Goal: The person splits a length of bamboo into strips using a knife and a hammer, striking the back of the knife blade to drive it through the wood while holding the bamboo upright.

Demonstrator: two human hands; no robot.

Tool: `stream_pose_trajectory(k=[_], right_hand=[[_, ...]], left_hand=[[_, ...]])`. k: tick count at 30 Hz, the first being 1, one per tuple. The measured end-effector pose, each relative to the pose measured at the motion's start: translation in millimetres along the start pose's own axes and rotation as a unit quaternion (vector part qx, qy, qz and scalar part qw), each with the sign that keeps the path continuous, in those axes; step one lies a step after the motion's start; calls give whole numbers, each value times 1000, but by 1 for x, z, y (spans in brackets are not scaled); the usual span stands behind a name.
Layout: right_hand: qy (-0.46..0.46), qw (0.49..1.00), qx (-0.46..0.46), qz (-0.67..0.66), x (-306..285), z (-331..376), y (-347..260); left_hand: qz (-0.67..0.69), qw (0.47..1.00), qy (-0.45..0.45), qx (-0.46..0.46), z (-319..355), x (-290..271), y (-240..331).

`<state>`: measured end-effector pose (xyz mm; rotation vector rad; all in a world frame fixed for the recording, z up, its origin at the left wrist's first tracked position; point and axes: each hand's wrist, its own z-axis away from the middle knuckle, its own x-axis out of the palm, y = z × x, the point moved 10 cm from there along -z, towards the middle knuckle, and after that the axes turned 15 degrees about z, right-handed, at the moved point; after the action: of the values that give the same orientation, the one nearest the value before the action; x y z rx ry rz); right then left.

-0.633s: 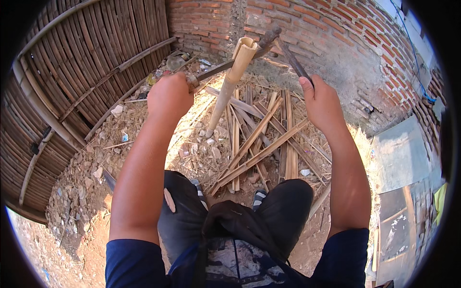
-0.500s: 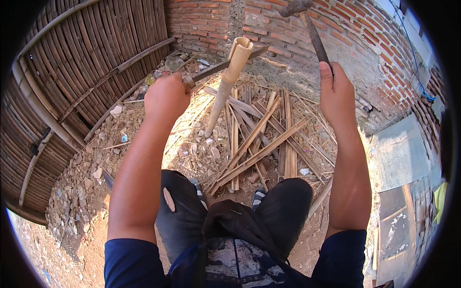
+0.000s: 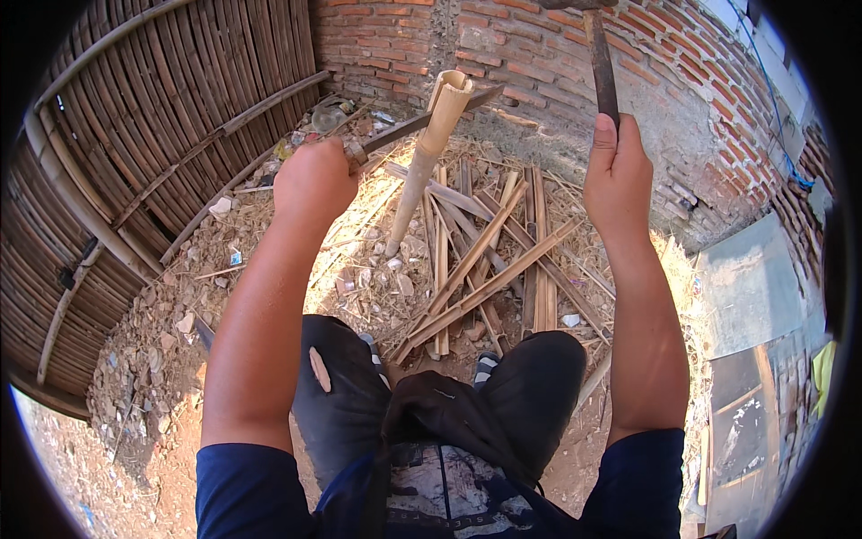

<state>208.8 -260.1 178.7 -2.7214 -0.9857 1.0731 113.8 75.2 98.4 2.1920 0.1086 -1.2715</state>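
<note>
A bamboo pole (image 3: 429, 135) stands upright on the rubble ground, slightly tilted, its top split open. The dark blade of a machete (image 3: 395, 133) runs across its upper part. Where the two meet, bamboo hides the blade, and the tip sticks out on the right. My left hand (image 3: 314, 178) is closed round the machete's handle. On the right, my right hand (image 3: 620, 175) grips a hammer (image 3: 602, 76) by its dark handle, raised apart from the pole. The hammer's head is partly cut off by the upper edge.
Split bamboo strips (image 3: 489, 269) lie crossed in a pile before my knees. A woven bamboo wall (image 3: 171, 117) stands at left, a brick wall (image 3: 539, 67) behind. Stones and straw cover the ground. Grey sheets (image 3: 752, 283) lean at right.
My right hand has shifted a little left, and the hammer stands more upright, its head higher in view. The machete and the pole stay almost where they were.
</note>
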Motion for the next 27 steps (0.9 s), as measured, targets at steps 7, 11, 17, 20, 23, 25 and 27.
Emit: stream_pose_trajectory(k=[7,11,17,20,23,25,27], right_hand=[[-164,982,-55,80,53,7,13],[-38,999,-26,9,3,-10,3],[-97,994,-15,48,51,19,18],[-139,988,-49,56,61,16,10],[-81,995,-44,28,23,-3,0],[-20,1000,-11,-21,-2,-6,-4],[-26,1000,1,5,9,3,-4]], left_hand=[[3,1000,16,26,-3,4,5],[-1,999,26,30,0,0,-2],[-5,999,10,43,3,-2,14],[-12,1000,-12,7,3,0,8],[-13,1000,-6,17,4,-1,2],[-17,999,-1,29,1,-1,-2],[-18,999,-6,33,0,0,-2]])
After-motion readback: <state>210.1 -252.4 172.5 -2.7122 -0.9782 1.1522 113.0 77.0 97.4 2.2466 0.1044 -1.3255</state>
